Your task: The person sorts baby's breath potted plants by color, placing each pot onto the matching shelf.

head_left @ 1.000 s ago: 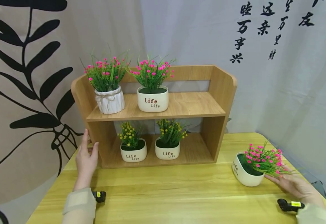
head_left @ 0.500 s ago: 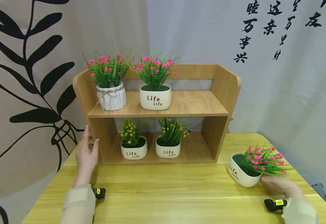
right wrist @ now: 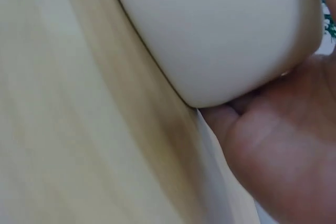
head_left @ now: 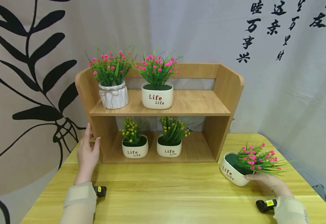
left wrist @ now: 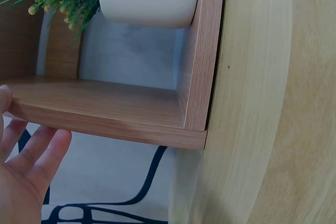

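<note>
My right hand [head_left: 266, 181] grips a white "Life" flower pot [head_left: 235, 176] with pink artificial flowers at the table's right side. The thumb lies at the rim and the pot tilts, flowers leaning right. In the right wrist view the pot's smooth side [right wrist: 226, 30] rests against the palm side of my hand [right wrist: 283, 140], close over the tabletop. My left hand [head_left: 88, 155] touches the left side panel of a two-tier wooden shelf [head_left: 160, 114]. Its fingers extend along the outer face, and the thumb lies at the front edge. The left wrist view shows the fingers [left wrist: 50, 153] below that panel [left wrist: 105, 114].
The upper tier holds a white pot tied with twine [head_left: 113, 95] and a pink-flowered "Life" pot [head_left: 157, 97]. Below stand two small yellow-flowered pots [head_left: 135, 151] [head_left: 169, 150]. The wooden table [head_left: 163, 193] stretches before the shelf; a printed curtain [head_left: 196, 31] hangs behind.
My right hand has closed round the pot from behind its flowers, and both have moved left towards the shelf. My left hand stays at the panel. The head view has shifted slightly.
</note>
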Tool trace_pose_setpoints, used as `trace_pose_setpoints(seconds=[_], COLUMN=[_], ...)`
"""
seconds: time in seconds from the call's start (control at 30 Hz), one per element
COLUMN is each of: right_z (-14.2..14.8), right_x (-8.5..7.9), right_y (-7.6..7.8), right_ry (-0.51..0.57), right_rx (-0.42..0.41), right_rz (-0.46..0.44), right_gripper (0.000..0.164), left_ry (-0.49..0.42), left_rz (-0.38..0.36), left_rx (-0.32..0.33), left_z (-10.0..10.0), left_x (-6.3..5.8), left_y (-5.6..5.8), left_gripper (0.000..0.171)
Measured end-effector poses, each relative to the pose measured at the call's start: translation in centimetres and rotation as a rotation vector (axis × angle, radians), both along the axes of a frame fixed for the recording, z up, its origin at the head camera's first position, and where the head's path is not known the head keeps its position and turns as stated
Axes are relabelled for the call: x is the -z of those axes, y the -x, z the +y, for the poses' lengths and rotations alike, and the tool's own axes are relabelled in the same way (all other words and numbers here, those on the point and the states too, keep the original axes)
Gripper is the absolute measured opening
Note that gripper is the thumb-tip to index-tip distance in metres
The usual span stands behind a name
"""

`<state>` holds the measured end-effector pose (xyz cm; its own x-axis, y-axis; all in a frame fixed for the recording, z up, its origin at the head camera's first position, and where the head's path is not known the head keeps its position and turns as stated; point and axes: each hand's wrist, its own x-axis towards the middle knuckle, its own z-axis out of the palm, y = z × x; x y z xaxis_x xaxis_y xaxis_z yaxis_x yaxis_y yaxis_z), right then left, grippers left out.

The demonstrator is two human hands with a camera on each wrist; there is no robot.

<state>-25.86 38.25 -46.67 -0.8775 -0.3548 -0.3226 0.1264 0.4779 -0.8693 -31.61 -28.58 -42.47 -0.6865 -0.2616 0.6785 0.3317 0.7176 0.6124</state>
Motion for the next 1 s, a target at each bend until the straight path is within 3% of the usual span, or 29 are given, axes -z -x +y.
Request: trace_pose_setpoints(seconds=[0.23,0.37,0.6,0.7,0.83,1.0], right_z=[-1.2,-1.9,-2.4,-2.3,-2.0,-2.1], right_x=[0.2,0.3,0.2,0.2,0.1,-0.4], right_y=[-0.2,-0.1,0.4,0.6,0.7,0.7], right_ry=[0.094,0.119,0.213,0.230,0.246,0.225], right_rx=[0.045,0.090,0.138,0.183,0.241,0.255], right_rz=[0.053,0.035,0.116,0.107,0.094,0.078], right_gripper=[0.078,0.079,0.095,0.098,0.094,0.089], left_ry=[0.003,-0.002,-0.006,-0.006,-0.007,-0.006], left_rz=[-0.003,-0.008,-0.020,-0.021,-0.020,-0.020], left_rx=[0.002,0.000,-0.006,-0.006,-0.005,-0.008], left_z=[0.1,0.1,0.0,0.1,0.1,0.0], left_x=[0.0,0.0,-0.1,-0.1,-0.1,0.0], left_y=[0.2,0.2,-0.1,-0.1,0.0,-0.1], left_gripper=[0.071,0.072,0.071,0.071,0.071,0.071])
